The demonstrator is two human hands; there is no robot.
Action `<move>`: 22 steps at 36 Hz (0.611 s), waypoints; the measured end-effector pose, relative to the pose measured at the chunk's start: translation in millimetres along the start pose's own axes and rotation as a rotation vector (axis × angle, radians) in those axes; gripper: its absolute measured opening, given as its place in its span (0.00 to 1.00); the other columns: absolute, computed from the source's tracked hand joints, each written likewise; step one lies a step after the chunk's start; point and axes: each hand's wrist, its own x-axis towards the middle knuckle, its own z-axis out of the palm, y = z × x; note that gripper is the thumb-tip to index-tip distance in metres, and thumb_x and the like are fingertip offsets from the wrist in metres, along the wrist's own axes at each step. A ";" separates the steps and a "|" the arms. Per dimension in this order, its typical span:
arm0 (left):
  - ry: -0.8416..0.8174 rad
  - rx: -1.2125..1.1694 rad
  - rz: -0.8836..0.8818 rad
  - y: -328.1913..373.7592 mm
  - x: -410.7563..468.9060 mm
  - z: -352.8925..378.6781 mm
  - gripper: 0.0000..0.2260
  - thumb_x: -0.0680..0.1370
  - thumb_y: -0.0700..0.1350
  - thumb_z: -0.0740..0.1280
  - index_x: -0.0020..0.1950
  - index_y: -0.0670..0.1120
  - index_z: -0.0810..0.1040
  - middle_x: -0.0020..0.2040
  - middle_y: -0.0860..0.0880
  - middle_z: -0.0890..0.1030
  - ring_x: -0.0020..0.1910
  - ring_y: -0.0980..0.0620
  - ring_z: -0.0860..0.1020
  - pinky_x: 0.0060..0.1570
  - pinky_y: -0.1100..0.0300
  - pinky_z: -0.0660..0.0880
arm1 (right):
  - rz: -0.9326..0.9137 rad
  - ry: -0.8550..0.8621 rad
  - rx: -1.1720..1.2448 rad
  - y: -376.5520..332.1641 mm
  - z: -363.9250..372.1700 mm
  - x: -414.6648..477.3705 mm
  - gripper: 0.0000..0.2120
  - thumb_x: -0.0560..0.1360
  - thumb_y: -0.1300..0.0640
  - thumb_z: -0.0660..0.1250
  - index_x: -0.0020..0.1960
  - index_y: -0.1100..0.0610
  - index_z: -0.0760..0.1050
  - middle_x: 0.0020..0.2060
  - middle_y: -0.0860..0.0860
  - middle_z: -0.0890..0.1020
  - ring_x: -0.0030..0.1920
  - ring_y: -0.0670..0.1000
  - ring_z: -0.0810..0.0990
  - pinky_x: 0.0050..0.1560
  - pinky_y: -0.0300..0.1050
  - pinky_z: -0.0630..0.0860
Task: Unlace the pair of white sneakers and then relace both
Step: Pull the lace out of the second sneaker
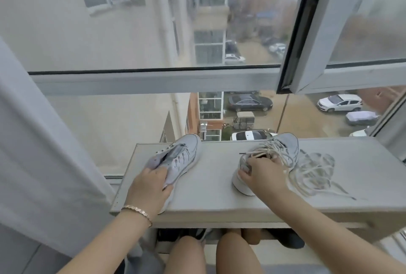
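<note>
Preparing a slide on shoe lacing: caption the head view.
Left hand grips the laceless sneaker, right hand holds the laced sneaker, loose lace beside it on a ledge.

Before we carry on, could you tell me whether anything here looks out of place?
Yes: a loose lace lies in a tangled heap on the shelf, right of the right sneaker. The left sneaker shows bare eyelets, its tongue flopped open.

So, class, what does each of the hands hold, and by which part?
The left hand grips the unlaced sneaker at its heel collar; the right hand grips the laced sneaker at its heel end.
</note>
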 end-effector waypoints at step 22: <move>-0.065 -0.448 0.069 97.3 31.5 0.4 0.09 0.76 0.51 0.66 0.52 0.47 0.77 0.49 0.52 0.70 0.51 0.51 0.74 0.51 0.56 0.73 | -0.327 0.152 0.581 -14.1 -15.8 -28.1 0.03 0.72 0.57 0.69 0.44 0.56 0.79 0.38 0.48 0.76 0.40 0.46 0.74 0.43 0.38 0.71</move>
